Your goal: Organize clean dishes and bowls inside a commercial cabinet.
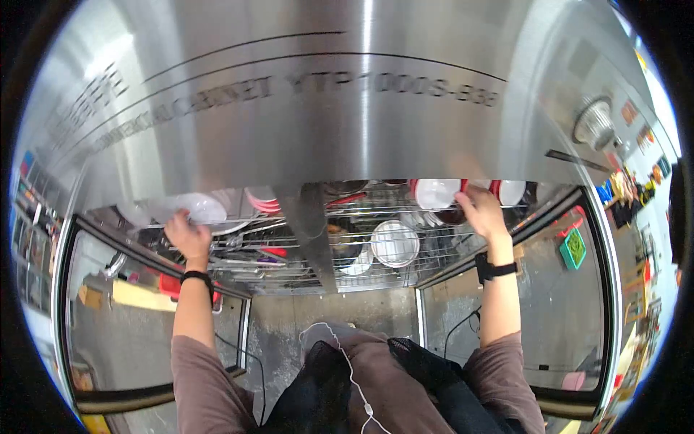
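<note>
Both hands reach into an open steel cabinet with wire shelves. My left hand (189, 235) is at the front edge of the upper shelf, close to a white bowl (206, 210); its fingers are bent but apart, with nothing visible in them. On the other side, my right hand (483, 211) has its thumb at the rim of a red-and-white bowl (436, 194), its other fingers partly hidden behind the rim. A second red-and-white bowl (512, 192) stands just right of that hand. Red-rimmed dishes (262, 199) are stacked right of my left hand.
A steel post (307, 235) divides the cabinet front. The lower wire shelf holds a white round container (395, 244) and metal utensils (249, 264). Glass doors stand open at left (148, 311) and right (520, 318). A green basket (573, 249) is beyond the right door.
</note>
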The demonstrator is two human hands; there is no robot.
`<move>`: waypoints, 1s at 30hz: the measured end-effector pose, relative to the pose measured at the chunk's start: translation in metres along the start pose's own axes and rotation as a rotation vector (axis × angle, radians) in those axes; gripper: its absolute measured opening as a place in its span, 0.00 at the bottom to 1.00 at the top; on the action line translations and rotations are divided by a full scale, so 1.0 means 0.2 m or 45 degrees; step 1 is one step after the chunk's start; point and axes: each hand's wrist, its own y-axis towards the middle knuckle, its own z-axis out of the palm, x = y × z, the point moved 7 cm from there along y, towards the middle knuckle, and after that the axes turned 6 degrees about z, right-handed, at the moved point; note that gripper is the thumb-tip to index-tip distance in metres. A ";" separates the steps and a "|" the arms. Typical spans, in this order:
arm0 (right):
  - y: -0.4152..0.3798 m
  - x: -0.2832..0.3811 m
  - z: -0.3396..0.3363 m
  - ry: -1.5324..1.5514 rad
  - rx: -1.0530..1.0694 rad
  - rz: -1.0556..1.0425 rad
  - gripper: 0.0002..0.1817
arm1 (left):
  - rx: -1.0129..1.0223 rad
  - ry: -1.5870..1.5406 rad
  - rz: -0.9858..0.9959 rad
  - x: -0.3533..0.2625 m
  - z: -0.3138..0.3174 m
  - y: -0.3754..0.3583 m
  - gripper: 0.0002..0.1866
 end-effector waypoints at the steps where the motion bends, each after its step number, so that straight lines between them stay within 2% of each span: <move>1: -0.01 0.00 0.00 0.015 0.074 0.069 0.26 | -0.012 -0.015 -0.011 -0.01 -0.02 0.01 0.21; 2: -0.01 0.00 -0.01 0.023 0.146 0.137 0.26 | -0.028 -0.033 -0.023 -0.03 -0.03 0.02 0.21; 4: -0.02 0.01 -0.02 0.031 0.026 0.032 0.25 | -0.033 -0.063 -0.036 -0.04 -0.04 0.04 0.21; 6: -0.04 0.06 -0.09 0.043 -0.219 -0.091 0.17 | -0.048 -0.066 -0.036 -0.04 -0.04 0.04 0.20; 8: -0.04 0.12 -0.17 0.035 -0.351 -0.059 0.11 | 0.004 -0.087 -0.080 -0.01 -0.01 0.01 0.21; 9: -0.04 0.17 -0.19 0.113 -0.450 -0.127 0.10 | -0.006 -0.028 -0.063 -0.02 -0.02 0.01 0.21; 13: 0.07 0.67 -0.13 0.215 -0.181 -0.378 0.05 | -0.070 -0.080 -0.045 -0.01 -0.02 0.02 0.19; 15: 0.15 0.83 0.04 0.198 0.233 -0.323 0.09 | -0.107 -0.112 -0.022 -0.02 -0.04 0.03 0.18; 18: 0.25 1.05 0.26 -0.082 0.464 -0.493 0.15 | -0.097 -0.088 -0.026 -0.04 -0.07 0.05 0.18; 20: 0.29 1.26 0.30 -0.390 0.366 -0.749 0.20 | -0.107 -0.096 -0.016 -0.04 -0.08 0.06 0.17; 23: 0.33 1.38 0.37 -0.546 0.221 -0.936 0.23 | -0.136 -0.107 0.000 -0.04 -0.08 0.06 0.17; 30: 0.33 1.57 0.41 -0.177 0.060 -1.099 0.19 | -0.117 -0.089 0.003 -0.05 -0.08 0.06 0.17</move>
